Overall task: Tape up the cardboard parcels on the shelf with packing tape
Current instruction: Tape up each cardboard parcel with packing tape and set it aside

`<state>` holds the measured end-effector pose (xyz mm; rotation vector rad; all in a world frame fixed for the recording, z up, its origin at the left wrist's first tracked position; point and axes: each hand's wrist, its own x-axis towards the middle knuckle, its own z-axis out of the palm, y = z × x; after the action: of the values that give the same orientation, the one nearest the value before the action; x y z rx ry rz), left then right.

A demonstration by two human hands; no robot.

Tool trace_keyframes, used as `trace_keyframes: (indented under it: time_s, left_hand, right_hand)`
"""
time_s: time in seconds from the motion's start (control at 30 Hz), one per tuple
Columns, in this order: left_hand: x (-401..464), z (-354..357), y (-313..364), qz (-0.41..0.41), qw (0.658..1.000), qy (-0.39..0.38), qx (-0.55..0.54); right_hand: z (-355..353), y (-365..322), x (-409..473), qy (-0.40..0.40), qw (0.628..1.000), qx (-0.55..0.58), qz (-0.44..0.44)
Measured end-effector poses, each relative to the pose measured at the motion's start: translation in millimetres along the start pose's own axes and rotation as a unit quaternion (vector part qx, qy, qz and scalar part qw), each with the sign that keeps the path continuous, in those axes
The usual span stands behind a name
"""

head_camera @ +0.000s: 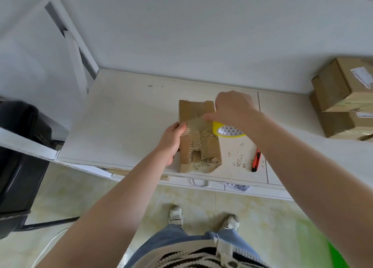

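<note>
A worn brown cardboard parcel (198,144) lies flat on the white shelf (125,122), its top layer torn so the corrugation shows. My left hand (171,140) grips the parcel's left edge, thumb on top, pinning the end of a clear tape strip (194,124). The strip stretches across the parcel to a yellow roll of packing tape (228,131) just off its right side. My right hand (232,108) holds that roll from above, fingers curled round it.
A red utility knife (256,160) lies on the shelf right of the parcel, amid paper scraps. Two taped cardboard boxes (341,98) are stacked at the far right. A white ladder frame (74,43) rises at the left, a black case (20,156) below it.
</note>
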<state>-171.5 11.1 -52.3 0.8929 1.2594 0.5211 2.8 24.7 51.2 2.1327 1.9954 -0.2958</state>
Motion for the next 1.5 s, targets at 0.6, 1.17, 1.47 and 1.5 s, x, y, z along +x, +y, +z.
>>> trace_keyframes:
  time_s: [0.6,1.17,1.47,1.5]
  left_hand:
    - [7.6,19.7,-6.6,0.073,0.990,0.067,0.100]
    - [1.2,27.4,10.5,-0.004,1.000,0.020,0.020]
    - [3.1,25.9,0.4,0.025,0.998,0.001,0.050]
    - [4.8,24.6,3.6,0.053,0.994,0.014,0.092]
  right_hand:
    - [24.7,41.8,-3.2,-0.050,0.994,0.081,0.049]
    - [29.9,59.5,-3.2,-0.067,0.981,0.181,0.009]
    - [0.7,39.1,-13.2,-0.095,0.987,0.129,-0.020]
    - [-1.8,35.9,-13.2,-0.096,0.986,0.137,-0.017]
